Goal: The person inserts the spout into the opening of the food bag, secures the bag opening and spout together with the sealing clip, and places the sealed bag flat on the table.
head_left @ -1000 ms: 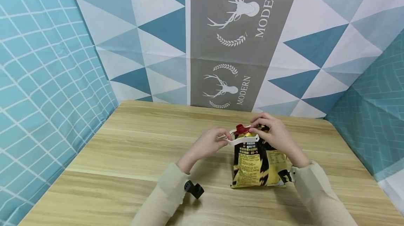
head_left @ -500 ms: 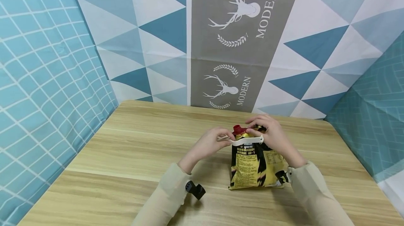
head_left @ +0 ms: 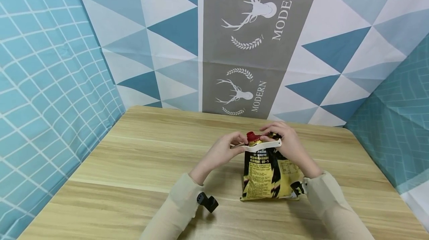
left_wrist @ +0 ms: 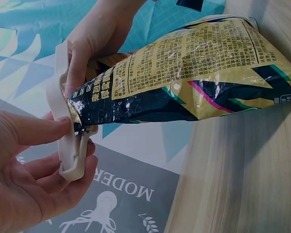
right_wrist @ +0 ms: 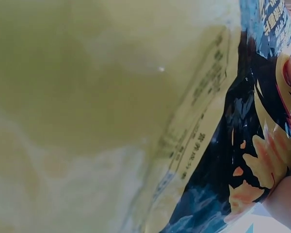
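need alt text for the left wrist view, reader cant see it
The left hand pinches a white clip at the top of a black and gold bag, which the right hand also holds. A wooden table shows at right, a patterned backdrop behind.

I see a black-and-yellow bag (head_left: pixel 258 178), a white clip (head_left: pixel 263 146), a red spout (head_left: pixel 251 136), beige sleeves (head_left: pixel 185 192), tan wood-grained table (head_left: pixel 134 158), blue-and-white triangle-patterned backdrop (head_left: pixel 174 27) and white-gridded turquoise cloth (head_left: pixel 50 68).
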Tool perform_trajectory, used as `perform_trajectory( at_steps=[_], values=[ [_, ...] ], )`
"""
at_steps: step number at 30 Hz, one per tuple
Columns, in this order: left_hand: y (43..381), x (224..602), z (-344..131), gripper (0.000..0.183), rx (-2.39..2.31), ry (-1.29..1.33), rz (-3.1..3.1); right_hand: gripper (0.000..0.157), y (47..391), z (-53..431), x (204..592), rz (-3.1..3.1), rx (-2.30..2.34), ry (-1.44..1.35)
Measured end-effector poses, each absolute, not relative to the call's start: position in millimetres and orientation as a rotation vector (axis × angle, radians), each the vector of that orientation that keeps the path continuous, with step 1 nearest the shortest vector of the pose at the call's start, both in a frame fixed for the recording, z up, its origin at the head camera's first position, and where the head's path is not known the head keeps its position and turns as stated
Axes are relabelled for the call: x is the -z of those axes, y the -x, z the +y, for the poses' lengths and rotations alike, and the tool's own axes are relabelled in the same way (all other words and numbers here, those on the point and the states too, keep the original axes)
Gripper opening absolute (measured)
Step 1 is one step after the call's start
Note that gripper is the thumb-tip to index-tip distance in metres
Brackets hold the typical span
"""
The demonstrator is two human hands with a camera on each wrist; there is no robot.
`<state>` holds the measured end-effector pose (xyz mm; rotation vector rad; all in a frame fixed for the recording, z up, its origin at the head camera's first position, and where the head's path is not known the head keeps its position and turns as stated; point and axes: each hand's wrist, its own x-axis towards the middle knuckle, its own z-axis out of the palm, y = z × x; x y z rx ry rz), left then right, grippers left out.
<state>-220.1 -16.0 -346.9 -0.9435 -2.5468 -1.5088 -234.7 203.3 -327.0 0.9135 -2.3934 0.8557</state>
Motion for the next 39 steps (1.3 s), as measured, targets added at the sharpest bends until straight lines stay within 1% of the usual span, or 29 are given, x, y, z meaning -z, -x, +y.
perform_trajectory(
  at_steps=[6,16,26,28,32,39],
  values=[
    [221.1,346.2,-14.2,0.023,1.622,0.806,-2.577,0.009,233.7,201.5,326.5,-2.388,-0.87,-0.94],
    [220.0,349.6,-12.9,0.018,1.619,0.789,-2.541,0.011,232.9,199.4,327.7,-2.362,-0.951,-0.979],
    [219.1,348.8,-10.5,0.021,1.674,0.725,-2.537,0.017,231.3,203.1,324.8,-2.429,-0.958,-1.0],
    [218.9,348.6,-10.3,0.022,1.68,0.717,-2.536,0.02,231.4,204.1,323.8,-2.439,-0.945,-1.026],
    [219.0,349.4,-10.0,0.022,1.687,0.716,-2.521,0.032,231.8,206.1,322.2,-2.462,-0.909,-1.065],
    [219.5,354.2,-7.0,0.021,1.696,0.714,-2.458,0.059,229.5,207.5,321.1,-2.53,-0.921,-1.07]
  ],
)
